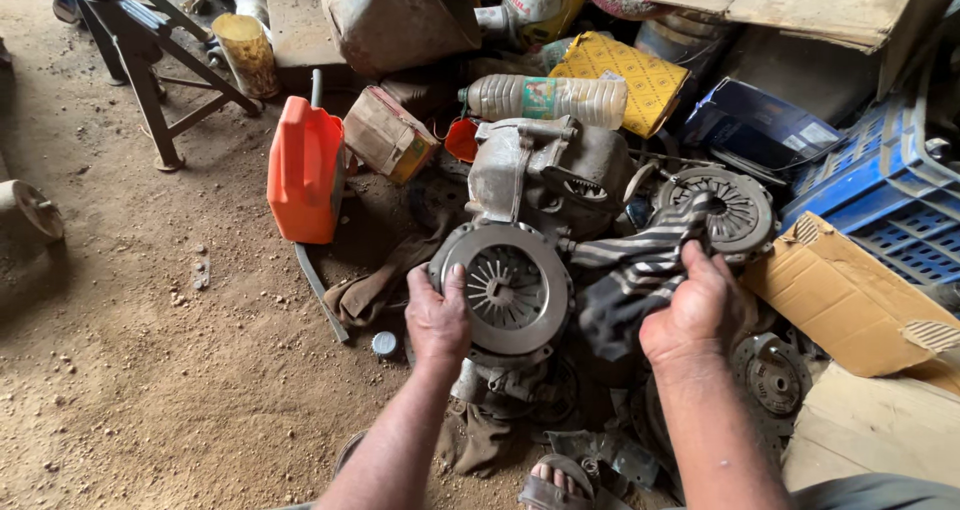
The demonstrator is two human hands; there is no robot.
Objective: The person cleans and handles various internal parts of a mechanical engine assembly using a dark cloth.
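My left hand (pixel 437 315) grips the left rim of a round metal clutch pressure plate (pixel 512 290), held tilted in front of a dirty gearbox housing (pixel 545 170). In my right hand (pixel 697 308) is a bunched black-and-white striped rag (pixel 640 270), just to the right of the plate. A second clutch plate (pixel 738 210) lies behind the rag. A smaller clutch disc (pixel 772 375) rests on the ground under my right forearm.
An orange plastic jerrycan (pixel 306 170) stands to the left on the dirt floor. A plastic bottle (pixel 545 98), small carton (pixel 388 135), yellow packet (pixel 630 75), blue crate (pixel 890 185) and cardboard box (pixel 850 295) crowd the back and right. A metal stand (pixel 150 60) is far left.
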